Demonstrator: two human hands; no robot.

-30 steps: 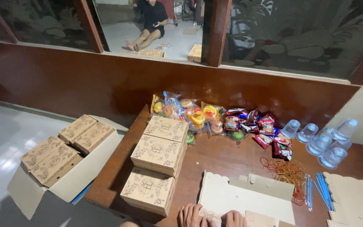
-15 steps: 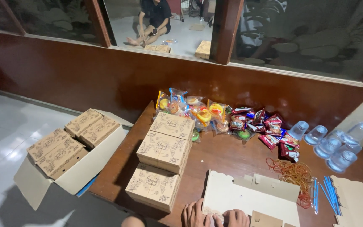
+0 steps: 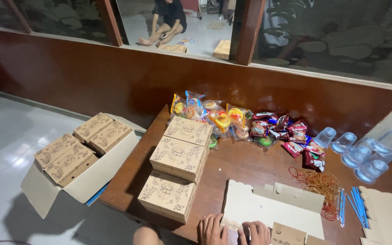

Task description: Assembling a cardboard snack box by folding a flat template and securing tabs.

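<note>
At the bottom edge, my left hand [image 3: 213, 229] and my right hand [image 3: 255, 232] press side by side on the near left corner of a flat, unfolded cardboard box blank [image 3: 273, 211] lying on the low brown table [image 3: 246, 165]. The fingers of both hands are bent down onto the card. Just left of the hands stand three closed printed brown boxes [image 3: 178, 159] in a row running away from me.
Wrapped snacks [image 3: 241, 124] lie heaped along the table's far edge, with clear plastic cups [image 3: 364, 152] to the right, rubber bands [image 3: 318, 181] and blue straws [image 3: 355, 204]. A big open carton [image 3: 75, 152] of closed boxes stands on the tiled floor at left. Beyond the window a person [image 3: 166, 20] sits on the floor.
The view has shifted a little, so everything sits slightly lower and further right. Both hands stay on the card's near corner.
</note>
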